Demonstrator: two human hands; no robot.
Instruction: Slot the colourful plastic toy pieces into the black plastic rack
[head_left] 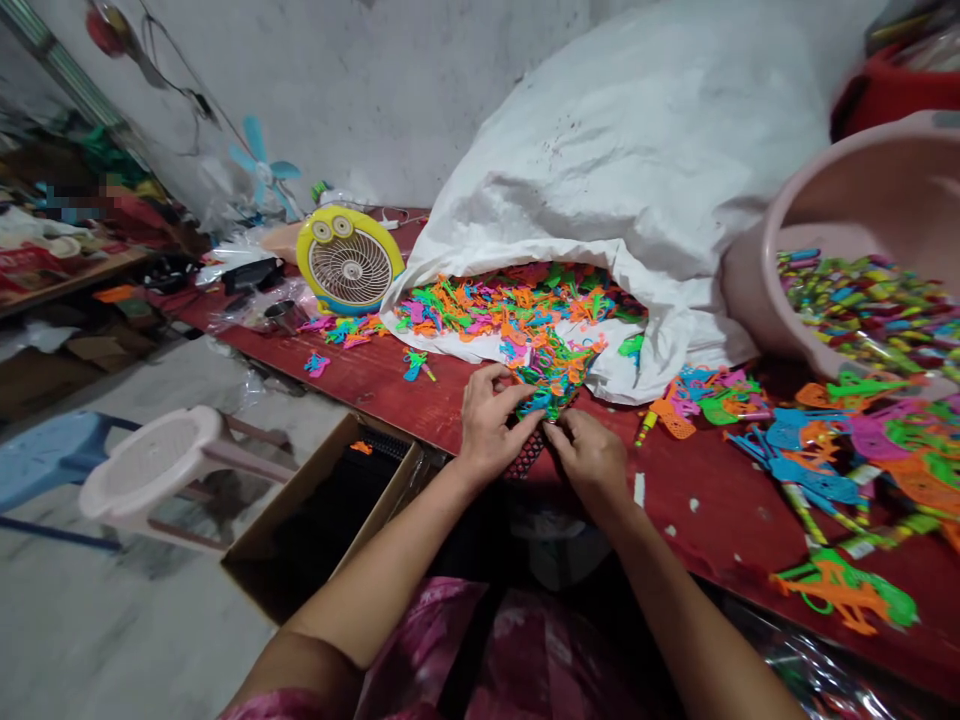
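Observation:
A big white sack (637,140) lies on the red table, its mouth open towards me, and small colourful plastic pieces (487,305) spill from it. Both hands meet at the table's front edge, below the spill. The fingers of my left hand (491,420) are bent around the near end of the pieces, thumb pointing right. My right hand (592,455) is close beside it, fingers curled and thumb near the same spot. What either hand pinches is too small to make out. A dark perforated strip (526,455) shows between the hands.
A pink tub (750,270) of colourful tubes leans at the right, with plastic toys (817,450) heaped before it. A yellow fan (351,262) stands left of the sack. Below the edge are an open carton (259,545) and a pale stool (161,465).

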